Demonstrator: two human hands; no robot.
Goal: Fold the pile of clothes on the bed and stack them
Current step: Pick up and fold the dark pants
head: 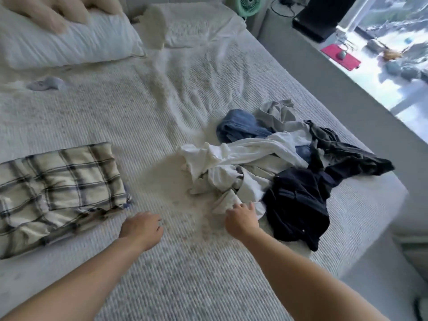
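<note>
One folded cream-and-navy plaid shirt (59, 195) is laid at nine o'clock, while the tangled pile of white, blue and black clothes (278, 167) (long axis toward two o'clock) is touched by the nearer right hand (242, 220), fingers curled at a white hem, grip unclear; the left hand (141, 229) is held loosely curled, empty.

The right hand's (242, 217) fingertips sink into the white garment (234, 163), so whether it's actually gripping is anyone's guess. The left hand's (142, 229) fingers curl out of sight. The plaid folded piece (58, 191) runs off the left edge, and the fan (250, 5) is chopped by the top.
</note>
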